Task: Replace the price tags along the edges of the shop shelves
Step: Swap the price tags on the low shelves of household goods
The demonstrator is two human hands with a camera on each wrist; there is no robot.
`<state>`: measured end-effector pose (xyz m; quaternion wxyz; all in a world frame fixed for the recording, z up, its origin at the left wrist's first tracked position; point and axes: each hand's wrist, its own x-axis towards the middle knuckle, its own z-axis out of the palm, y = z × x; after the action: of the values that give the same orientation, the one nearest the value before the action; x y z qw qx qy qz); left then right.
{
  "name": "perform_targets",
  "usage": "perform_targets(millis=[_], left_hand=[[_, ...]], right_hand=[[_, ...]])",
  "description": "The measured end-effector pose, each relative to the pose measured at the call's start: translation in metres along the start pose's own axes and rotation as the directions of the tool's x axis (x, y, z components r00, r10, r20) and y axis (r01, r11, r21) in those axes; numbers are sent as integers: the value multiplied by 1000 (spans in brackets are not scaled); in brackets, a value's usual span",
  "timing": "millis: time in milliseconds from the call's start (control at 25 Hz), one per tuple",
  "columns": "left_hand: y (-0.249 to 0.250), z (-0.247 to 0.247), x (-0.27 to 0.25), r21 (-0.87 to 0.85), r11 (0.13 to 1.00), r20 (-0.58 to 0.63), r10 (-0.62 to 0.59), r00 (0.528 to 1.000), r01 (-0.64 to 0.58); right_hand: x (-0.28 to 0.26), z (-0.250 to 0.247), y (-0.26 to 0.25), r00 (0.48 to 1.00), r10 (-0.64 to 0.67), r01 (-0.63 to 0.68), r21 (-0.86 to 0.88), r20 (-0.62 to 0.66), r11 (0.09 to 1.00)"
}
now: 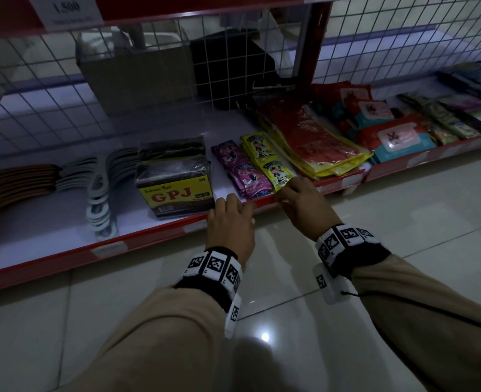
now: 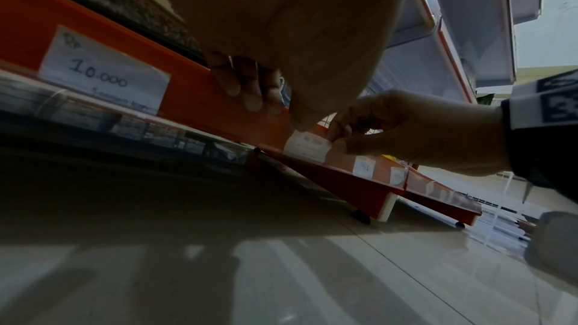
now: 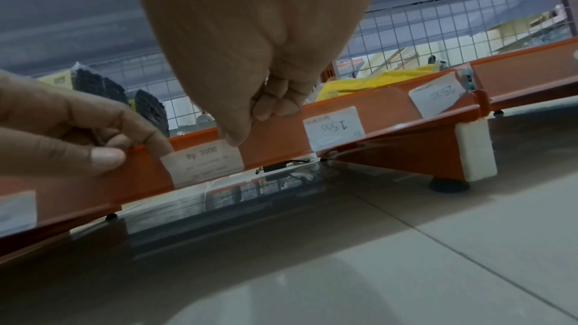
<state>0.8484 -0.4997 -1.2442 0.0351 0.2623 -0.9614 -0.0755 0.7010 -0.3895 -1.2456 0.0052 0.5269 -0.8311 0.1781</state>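
The price tag (image 3: 205, 166) sits on the red shelf edge (image 3: 272, 137); the right hand (image 1: 304, 203) pinches its right end, the left hand (image 1: 231, 222) hooks curled fingers over the edge beside it.

The head camera looks forward and down from above at the bottom shelf's red edge (image 1: 154, 236), with both hands and the tiled floor (image 1: 375, 210) in frame. Each wrist camera sits low, near floor level, looking up along its own hand, very close to that edge, the left wrist facing right along the rail, the right wrist apparently facing left. All three views share the stretch of edge between the hands, where the white price tag (image 3: 203, 164) sits.
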Motion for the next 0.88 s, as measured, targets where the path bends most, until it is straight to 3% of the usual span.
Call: perform_targets(millis=[200,400,560,680,800,880], left_hand=[[-1,-4,-5,-15,1000,7,9,1000,-9],[-1,-11,-12,-35,999,21,39,999,-38],[-2,-13,-21,52,997,16,62,998,-63],[-7,-19,-22,65,994,72,82,994,-87],[-12,-36,-19,42,994,32,96,995,-97],[-10,-54,-19,20,993,-59,113,992,-112]], right_hand=[[-7,-2,-2,999,-3,4,28,-32,1000],[-11,-8,-8,1000,0,3,-89,30,996],[-15,-11,-10,993,47,-24,-205,108,979],[-16,-16,-13,987,68,-37,-203,145,978],[-11,-33,-19,996,48,-41,-100,69,994],[1,-53,-28,996,15,-17,-18,-84,1000]])
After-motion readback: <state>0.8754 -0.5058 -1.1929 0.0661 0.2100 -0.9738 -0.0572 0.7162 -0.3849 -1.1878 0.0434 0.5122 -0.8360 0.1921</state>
